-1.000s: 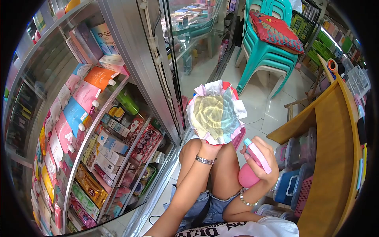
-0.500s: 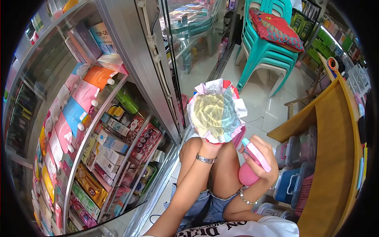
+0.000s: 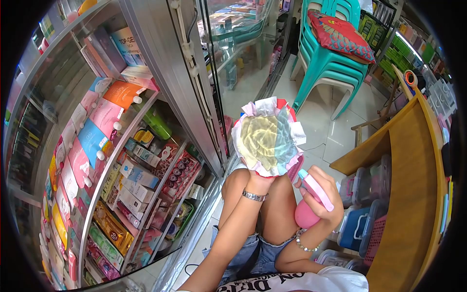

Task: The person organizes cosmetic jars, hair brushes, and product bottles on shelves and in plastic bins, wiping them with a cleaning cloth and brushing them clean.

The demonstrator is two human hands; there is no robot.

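My left hand (image 3: 262, 181), below a silver watch, holds up a round, bowl-like piece lined with crinkled paper (image 3: 270, 141). The lining is pale yellow on one side and light blue on the other, and looks damp. Its frilled white and pinkish edge sticks out all round, with red showing behind. The fingers of this hand are mostly hidden under it. To the right, my right hand (image 3: 321, 192) is wrapped round a pink spray bottle (image 3: 307, 211) with a pale pink and blue spray head. The bottle is close to my thigh, apart from the papered piece.
A glass display case (image 3: 92, 141) packed with boxes and tubes stands on my left. Stacked green chairs (image 3: 326, 80) with a red cushion (image 3: 338, 36) are ahead. On my right is a wooden desk (image 3: 413, 194), with lidded plastic boxes (image 3: 357, 231) beside it.
The papered piece and my left hand have shifted very slightly to the right. My right hand and the spray bottle look almost the same as before.
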